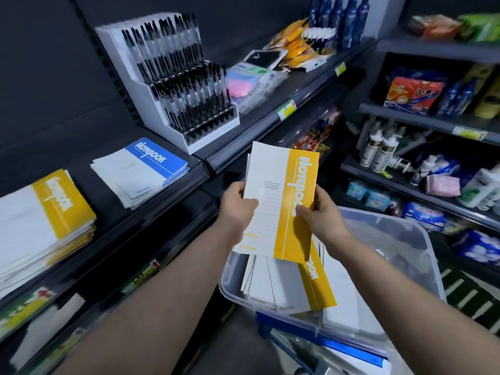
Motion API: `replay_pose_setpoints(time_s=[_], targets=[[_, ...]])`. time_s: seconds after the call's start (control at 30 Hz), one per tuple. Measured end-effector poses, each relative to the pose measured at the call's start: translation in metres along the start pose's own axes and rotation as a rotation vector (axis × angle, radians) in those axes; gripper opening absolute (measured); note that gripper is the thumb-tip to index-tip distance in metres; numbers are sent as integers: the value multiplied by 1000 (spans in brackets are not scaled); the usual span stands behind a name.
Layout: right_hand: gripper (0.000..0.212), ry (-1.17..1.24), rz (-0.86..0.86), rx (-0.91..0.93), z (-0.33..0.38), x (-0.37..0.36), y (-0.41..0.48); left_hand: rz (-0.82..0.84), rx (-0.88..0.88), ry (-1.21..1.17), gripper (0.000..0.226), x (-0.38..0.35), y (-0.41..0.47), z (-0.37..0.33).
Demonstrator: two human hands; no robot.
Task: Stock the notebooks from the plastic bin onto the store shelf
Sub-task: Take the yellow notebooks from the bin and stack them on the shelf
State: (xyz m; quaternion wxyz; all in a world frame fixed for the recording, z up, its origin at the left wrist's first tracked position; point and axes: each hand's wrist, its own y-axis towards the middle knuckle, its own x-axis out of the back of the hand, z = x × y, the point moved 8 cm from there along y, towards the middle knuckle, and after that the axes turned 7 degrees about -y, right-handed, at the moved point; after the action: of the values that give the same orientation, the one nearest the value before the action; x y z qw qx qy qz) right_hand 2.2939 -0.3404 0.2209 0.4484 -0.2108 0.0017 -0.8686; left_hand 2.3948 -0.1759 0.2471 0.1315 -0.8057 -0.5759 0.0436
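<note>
While over plastic bin (411,239), yellow notebooks (282,185) between left hand (238,209) and right hand (322,215).

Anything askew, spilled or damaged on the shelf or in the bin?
Nothing spilled or damaged. The blue notebook stack on the shelf is fanned out, edges not squared; the yellow stack left of it is splayed too. Loose notebooks in the plastic bin lie at mixed angles. The left hand and right hand grip held notebooks.
</note>
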Motion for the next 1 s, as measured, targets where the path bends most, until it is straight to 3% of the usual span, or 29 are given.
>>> replay_pose_setpoints(time_s=[0.13,0.27,0.5,0.7,0.9,1.0], targets=[[40,23,44,-26,17,-28,9,17,67,-56,15,34,-13,-17],[25,18,132,-22,54,-70,12,-26,71,-105,14,93,-25,-41],[56,-58,367,201,148,-169,-21,-296,-22,-66,17,217,-50,-64],[61,-136,423,354,208,-230,-49,-320,-106,-25,11,279,-68,-75],[66,-314,483,512,261,-290,-90,-561,-142,12,30,363,-96,-84],[45,-304,536,623,290,-326,-118,-633,-156,-57,31,413,-120,-87]])
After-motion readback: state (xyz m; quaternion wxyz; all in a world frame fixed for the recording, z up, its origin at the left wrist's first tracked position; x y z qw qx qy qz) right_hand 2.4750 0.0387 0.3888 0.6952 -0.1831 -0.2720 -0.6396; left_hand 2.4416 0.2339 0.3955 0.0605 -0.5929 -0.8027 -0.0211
